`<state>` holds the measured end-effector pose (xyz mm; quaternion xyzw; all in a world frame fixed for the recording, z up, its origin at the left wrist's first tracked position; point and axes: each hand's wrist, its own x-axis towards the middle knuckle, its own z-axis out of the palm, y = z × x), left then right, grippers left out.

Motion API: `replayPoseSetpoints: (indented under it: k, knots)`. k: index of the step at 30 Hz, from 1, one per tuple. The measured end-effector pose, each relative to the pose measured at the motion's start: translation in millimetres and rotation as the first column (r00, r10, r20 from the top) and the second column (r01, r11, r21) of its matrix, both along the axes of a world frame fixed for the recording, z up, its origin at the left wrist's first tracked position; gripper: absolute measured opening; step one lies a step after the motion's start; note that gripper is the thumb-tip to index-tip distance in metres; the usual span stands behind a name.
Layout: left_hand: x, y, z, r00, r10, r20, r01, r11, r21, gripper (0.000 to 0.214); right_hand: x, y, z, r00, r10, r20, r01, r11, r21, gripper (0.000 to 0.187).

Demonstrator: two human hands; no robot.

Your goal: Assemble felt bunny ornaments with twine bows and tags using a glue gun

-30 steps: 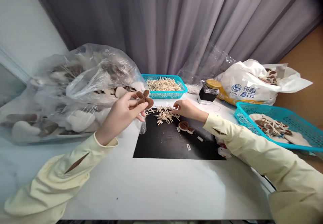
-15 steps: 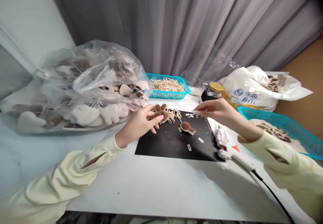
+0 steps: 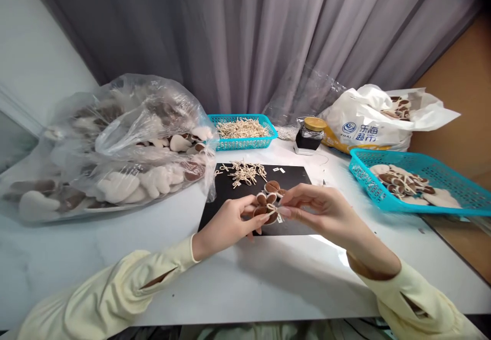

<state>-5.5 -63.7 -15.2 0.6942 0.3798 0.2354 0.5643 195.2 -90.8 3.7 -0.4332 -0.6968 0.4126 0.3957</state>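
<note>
The left hand pinches a small brown paw piece between thumb and fingertips, over the front edge of the black mat. The right hand meets it from the other side, thumb and forefinger closed on a pale string bow that lies against the paw piece. Both hands are just above the mat, fingertips almost touching each other.

Just behind the hands, another brown piece lies on the mat, and farther back a loose heap of bows. Small white scraps lie on the mat near them.

Past the mat's far edge a teal basket holds more bows, and a dark jar with a tan lid stands to its right. A large clear bag of cream and brown plush shapes fills the table's left side. On the right, a second teal basket holds pieces with bows on them, behind it a white shopping bag. The table is white; grey curtains hang behind.
</note>
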Motion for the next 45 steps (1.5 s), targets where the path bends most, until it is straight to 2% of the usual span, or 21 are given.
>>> replayPoseSetpoints:
  k: [4, 11, 23, 30, 37, 45]
  knots:
    - [3.9, -4.8, -0.4, 0.999, -0.038, -0.025, 0.037, 0.999, -0.03, 0.027, -2.2, 2.0, -1.9, 0.997, 0.052, 0.065, -0.056, 0.997, 0.059, 0.01]
    - [5.2, -7.8, 3.2, 0.998, -0.052, -0.03, 0.05, 0.998, -0.045, 0.025, -3.1, 1.2, -1.3, 0.991, 0.068, 0.118, -0.077, 0.994, 0.073, 0.005]
    - [4.2, -6.9, 0.5, 0.998, -0.057, 0.01, 0.057, 0.995, -0.077, 0.023, -8.3, 0.0, -11.3, 0.983, -0.067, 0.173, 0.019, 0.964, 0.265, 0.012]
    - [5.1, -6.4, 3.6, 0.991, -0.057, 0.119, 0.071, 0.99, -0.118, 0.023, -13.3, -3.2, -15.5, 0.977, -0.146, 0.156, 0.081, 0.929, 0.361, 0.01]
    - [2.8, -5.1, -5.6, 0.997, -0.019, 0.069, 0.021, 0.999, -0.032, 0.03, -17.0, -6.3, -18.2, 0.952, -0.236, 0.196, 0.131, 0.892, 0.433, 0.006]
    - [2.8, -9.1, -6.7, 0.999, 0.022, -0.028, -0.017, 0.984, 0.176, 0.029, -21.1, -8.5, -19.8, 0.95, -0.25, 0.188, 0.141, 0.879, 0.456, 0.009]
